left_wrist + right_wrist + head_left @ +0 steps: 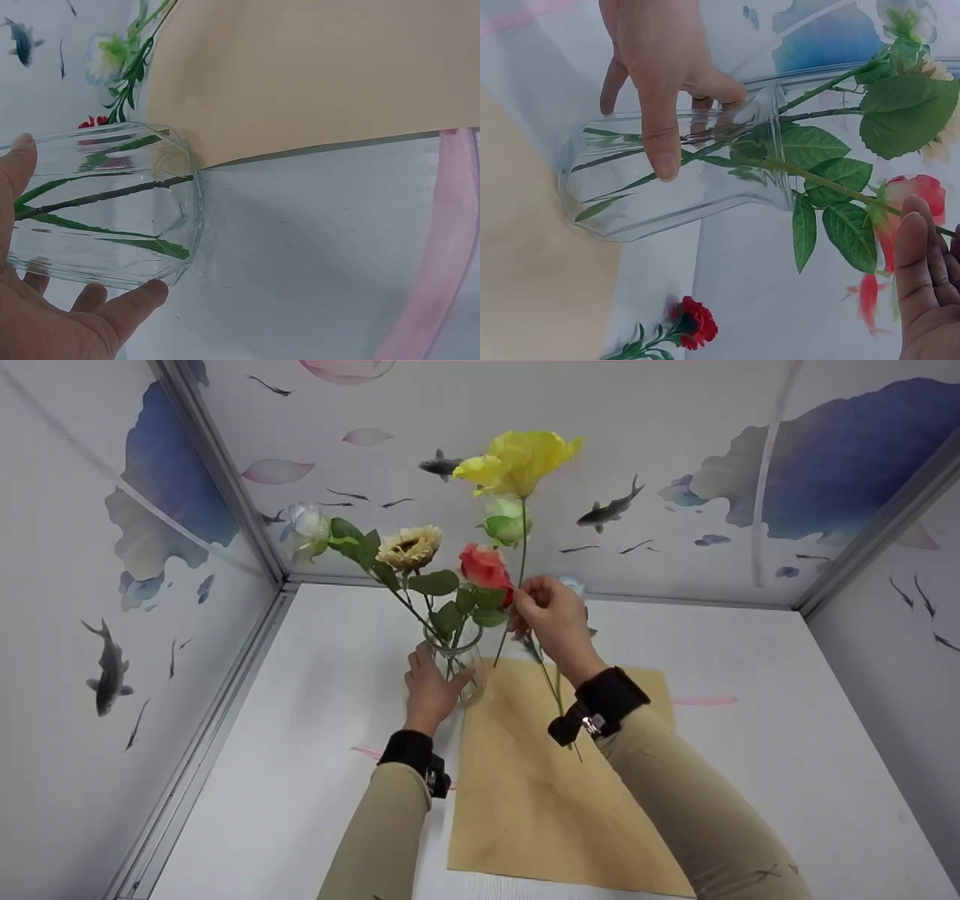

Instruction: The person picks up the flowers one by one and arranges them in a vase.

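Observation:
My left hand [433, 690] grips a clear glass vase [97, 202], thumb on one side and fingers on the other. Inside the vase stand cut stems [112, 196] of artificial flowers: a white flower [306, 531], a beige sunflower [409, 547] and a pinkish-red rose [486, 565], with green leaves. My right hand [555, 619] pinches the thin stem [523, 540] of a large yellow flower [519, 461] between thumb and fingers, just right of the rose. That stem's lower end shows beside the vase's mouth. In the right wrist view, the stem crosses in front of the rose.
Brown paper [547, 825] lies on the white table [780, 780], right of the vase. More stems [553, 690] lie on it beneath my right forearm. A red carnation [697, 322] lies nearby. Pink ribbon [450, 225] runs under the paper. Printed walls [360, 525] enclose the table.

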Action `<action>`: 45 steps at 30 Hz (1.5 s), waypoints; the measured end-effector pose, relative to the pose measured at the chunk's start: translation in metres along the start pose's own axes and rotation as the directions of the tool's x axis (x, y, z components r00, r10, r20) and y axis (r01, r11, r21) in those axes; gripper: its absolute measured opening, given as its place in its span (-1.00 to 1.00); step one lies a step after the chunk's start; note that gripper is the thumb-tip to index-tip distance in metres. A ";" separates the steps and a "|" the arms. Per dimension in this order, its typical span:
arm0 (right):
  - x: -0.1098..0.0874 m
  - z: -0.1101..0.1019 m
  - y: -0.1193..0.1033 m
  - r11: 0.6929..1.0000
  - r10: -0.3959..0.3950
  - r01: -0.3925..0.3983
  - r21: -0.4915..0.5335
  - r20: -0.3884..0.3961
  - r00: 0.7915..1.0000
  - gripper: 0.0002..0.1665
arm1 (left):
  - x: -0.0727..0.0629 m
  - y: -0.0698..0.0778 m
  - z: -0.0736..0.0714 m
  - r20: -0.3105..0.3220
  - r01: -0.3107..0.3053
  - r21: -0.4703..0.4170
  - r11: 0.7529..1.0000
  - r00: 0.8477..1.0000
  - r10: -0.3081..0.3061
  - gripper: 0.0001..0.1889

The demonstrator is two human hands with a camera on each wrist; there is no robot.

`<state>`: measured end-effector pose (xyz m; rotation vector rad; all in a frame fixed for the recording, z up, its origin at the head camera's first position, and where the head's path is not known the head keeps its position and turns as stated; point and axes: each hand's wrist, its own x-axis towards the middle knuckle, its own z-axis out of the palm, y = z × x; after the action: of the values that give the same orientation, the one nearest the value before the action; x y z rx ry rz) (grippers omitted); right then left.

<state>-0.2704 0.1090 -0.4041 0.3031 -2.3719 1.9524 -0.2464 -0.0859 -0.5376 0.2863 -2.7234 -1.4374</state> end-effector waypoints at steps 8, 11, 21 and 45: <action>0.009 0.010 -0.016 0.997 -0.012 0.012 0.073 0.003 1.000 -0.83 | 0.001 0.000 0.001 -0.021 0.006 0.011 1.000 1.000 -0.006 -0.03; 0.012 0.013 -0.020 0.997 -0.020 0.021 0.074 -0.003 1.000 -0.83 | 0.002 0.000 0.001 -0.021 0.007 0.017 1.000 1.000 -0.006 -0.04; 0.016 0.022 -0.018 0.996 -0.048 0.047 0.075 0.015 0.999 -0.80 | 0.002 0.001 0.002 -0.015 0.027 0.027 0.999 1.000 -0.026 -0.03; 0.014 0.051 0.008 0.909 -0.179 0.170 -0.382 0.011 0.984 -0.85 | 0.001 0.003 -0.001 0.009 0.043 0.046 0.998 0.999 -0.044 0.01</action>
<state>-0.2815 0.0593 -0.4191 0.4447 -2.5369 1.3716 -0.2478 -0.0848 -0.5346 0.3432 -2.7781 -1.3918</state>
